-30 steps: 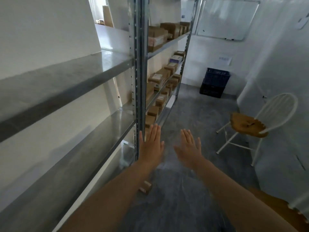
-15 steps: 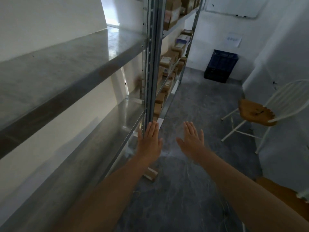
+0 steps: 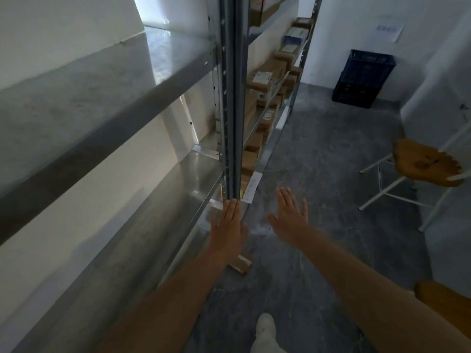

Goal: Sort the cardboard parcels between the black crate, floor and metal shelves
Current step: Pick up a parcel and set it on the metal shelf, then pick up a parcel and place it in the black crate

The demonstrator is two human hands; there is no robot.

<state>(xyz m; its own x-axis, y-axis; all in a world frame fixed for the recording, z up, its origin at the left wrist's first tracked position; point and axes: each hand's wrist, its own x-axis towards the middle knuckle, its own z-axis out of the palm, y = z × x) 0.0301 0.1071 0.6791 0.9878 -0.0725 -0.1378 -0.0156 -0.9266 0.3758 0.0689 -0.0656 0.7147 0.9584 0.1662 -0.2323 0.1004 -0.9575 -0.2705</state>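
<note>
Reaching out empty-handed, looked like the pick-up step
Left hand (image 3: pixel 228 225) and right hand (image 3: pixel 289 216) were spread flat, holding nothing. One cardboard parcel (image 3: pixel 242 266) lay on the floor (image 3: pixel 318 149) right under the left wrist, black crate (image 3: pixel 362 77) way beyond the fingertips. Next move probably called for a stoop and grab.

Both bare forearms are reaching forward, palms facing down. The left hand (image 3: pixel 228 229) is holding its fingers straight and together; the right hand (image 3: pixel 289 216) is spreading its fingers, holding nothing.
</note>
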